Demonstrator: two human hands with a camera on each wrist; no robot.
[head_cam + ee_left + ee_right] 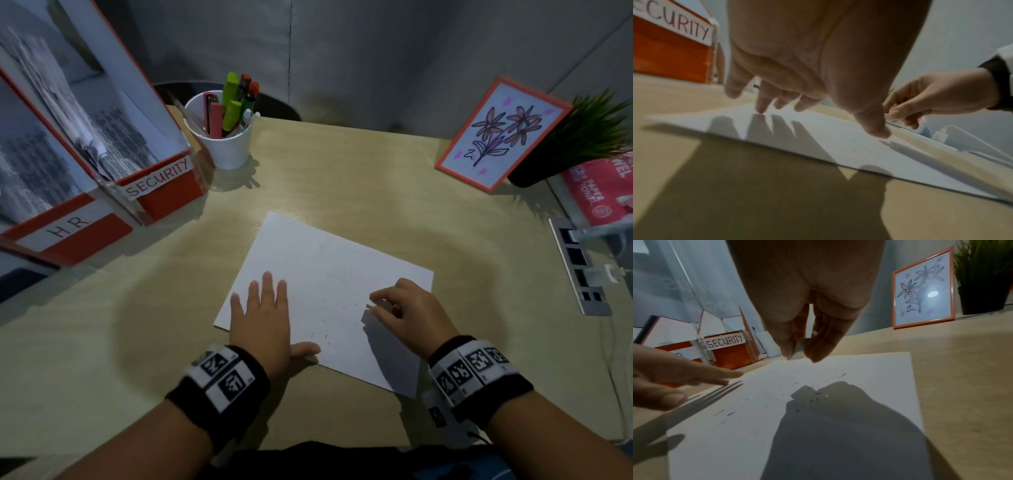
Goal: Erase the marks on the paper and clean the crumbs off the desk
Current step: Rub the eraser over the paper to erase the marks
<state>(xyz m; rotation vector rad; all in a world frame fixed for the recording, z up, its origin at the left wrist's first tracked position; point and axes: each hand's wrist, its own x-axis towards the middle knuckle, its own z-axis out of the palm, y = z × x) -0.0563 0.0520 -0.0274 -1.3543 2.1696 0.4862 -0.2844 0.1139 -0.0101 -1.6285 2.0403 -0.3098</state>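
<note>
A white sheet of paper (325,260) lies slanted on the wooden desk (342,178). Faint pencil traces and dark eraser crumbs (323,334) are scattered over its near half, and show as crumbs (813,395) in the right wrist view. My left hand (262,308) lies on the sheet's left part with fingers straight and spread, and its fingertips (760,109) reach down to the paper (838,142). My right hand (380,305) pinches a small white eraser (369,306) just above the sheet's right side. The eraser (800,349) sits between thumb and fingers.
Red-and-white file boxes (161,178) marked SECURITY and H.R. stand at the back left beside a white cup of pens (226,144). At the back right are a framed flower picture (496,133), a potted plant (589,137) and a paper towel pack (599,192). A power strip (582,267) lines the right edge.
</note>
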